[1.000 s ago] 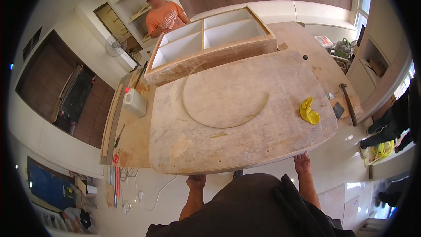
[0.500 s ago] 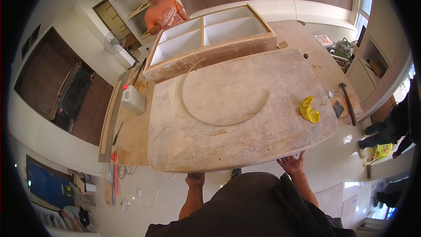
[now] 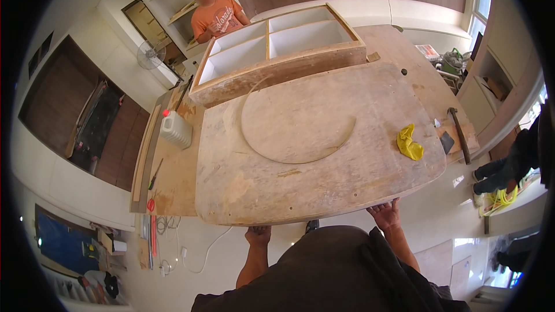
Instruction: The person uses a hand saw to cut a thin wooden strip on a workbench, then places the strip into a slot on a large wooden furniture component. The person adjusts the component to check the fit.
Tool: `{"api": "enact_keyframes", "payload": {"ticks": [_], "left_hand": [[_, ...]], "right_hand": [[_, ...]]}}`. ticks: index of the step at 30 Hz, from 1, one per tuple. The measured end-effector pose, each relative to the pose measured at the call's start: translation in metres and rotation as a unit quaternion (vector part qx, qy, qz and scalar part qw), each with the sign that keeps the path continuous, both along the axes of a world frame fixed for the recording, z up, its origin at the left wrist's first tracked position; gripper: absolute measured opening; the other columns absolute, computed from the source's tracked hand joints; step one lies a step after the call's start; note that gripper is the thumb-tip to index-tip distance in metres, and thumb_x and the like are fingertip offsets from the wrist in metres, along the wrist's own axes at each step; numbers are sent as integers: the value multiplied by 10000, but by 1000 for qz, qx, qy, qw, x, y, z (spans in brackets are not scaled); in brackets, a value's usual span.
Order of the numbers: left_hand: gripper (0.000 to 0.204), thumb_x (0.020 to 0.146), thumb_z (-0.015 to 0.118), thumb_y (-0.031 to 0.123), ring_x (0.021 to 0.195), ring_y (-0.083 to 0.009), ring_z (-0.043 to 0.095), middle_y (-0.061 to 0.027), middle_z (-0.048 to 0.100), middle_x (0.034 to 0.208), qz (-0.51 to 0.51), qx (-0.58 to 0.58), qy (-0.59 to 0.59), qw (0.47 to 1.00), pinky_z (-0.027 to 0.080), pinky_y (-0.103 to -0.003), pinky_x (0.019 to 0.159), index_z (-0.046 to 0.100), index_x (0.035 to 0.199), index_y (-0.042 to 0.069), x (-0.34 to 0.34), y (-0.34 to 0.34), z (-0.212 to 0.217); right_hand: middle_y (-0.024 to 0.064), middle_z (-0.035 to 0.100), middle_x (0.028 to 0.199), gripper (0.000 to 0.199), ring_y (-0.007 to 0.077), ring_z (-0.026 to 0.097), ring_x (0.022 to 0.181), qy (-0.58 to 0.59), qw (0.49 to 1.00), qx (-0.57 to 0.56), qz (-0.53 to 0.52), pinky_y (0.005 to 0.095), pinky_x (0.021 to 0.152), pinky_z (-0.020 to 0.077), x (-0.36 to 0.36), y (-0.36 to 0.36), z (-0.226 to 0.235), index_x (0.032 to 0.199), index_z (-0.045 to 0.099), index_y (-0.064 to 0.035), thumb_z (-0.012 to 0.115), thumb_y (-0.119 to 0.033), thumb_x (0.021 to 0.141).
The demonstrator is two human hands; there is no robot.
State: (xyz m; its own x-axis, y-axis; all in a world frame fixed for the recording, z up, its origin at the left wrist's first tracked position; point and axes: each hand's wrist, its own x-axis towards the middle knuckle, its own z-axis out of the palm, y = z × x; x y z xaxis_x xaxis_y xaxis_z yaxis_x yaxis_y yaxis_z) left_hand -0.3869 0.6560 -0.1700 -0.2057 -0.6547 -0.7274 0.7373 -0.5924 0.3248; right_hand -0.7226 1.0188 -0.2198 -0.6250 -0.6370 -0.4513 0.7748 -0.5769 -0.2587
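Note:
A large rounded plywood board (image 3: 312, 138) with a curved groove cut into it lies on a workbench (image 3: 173, 185) in front of me. My left hand (image 3: 258, 234) grips the board's near edge from below, fingers hidden under the wood. My right hand (image 3: 386, 215) holds the same near edge further right, with its fingertips against the underside. A crumpled yellow cloth (image 3: 409, 143) lies on the board near its right end.
A white-lined wooden cabinet box (image 3: 277, 58) rests at the board's far side, and a person in an orange shirt (image 3: 217, 17) stands behind it. A white jug (image 3: 175, 130) and hand tools (image 3: 154, 174) sit on the bench at left. Another person (image 3: 509, 162) crouches at right.
My right hand has shifted slightly left along the board's near edge. My left hand stays where it was.

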Motion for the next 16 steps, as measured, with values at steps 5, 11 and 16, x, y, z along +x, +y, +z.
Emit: {"api": "enact_keyframes", "payload": {"ticks": [5, 11, 16], "left_hand": [[312, 1039, 434, 249, 507, -123, 322, 67, 337, 562, 4, 1, -16, 1000, 371, -326, 610, 474, 736, 184, -2, 0, 0], [297, 1040, 428, 244, 515, -128, 338, 65, 357, 578, -3, 8, -9, 1000, 373, -341, 607, 497, 760, 174, -1, -1, -3], [300, 1039, 433, 245, 511, -140, 322, 59, 327, 567, -19, -14, 78, 997, 352, -353, 596, 454, 752, 161, 17, -10, -33]], "right_hand": [[191, 107, 1708, 1280, 397, 155, 1564, -26, 1000, -3, -10, 610, 1254, 164, 1, 0, -4, 1630, 81, -31, 628, -824, 787], [180, 65, 1716, 1323, 384, 123, 1574, -40, 999, -1, -15, 593, 1263, 150, 1, -1, -1, 1633, 44, -32, 656, -822, 767], [163, 25, 1724, 1323, 374, 92, 1583, -40, 999, -4, -12, 585, 1264, 154, 1, -2, 3, 1639, 18, -45, 657, -815, 774]]}}
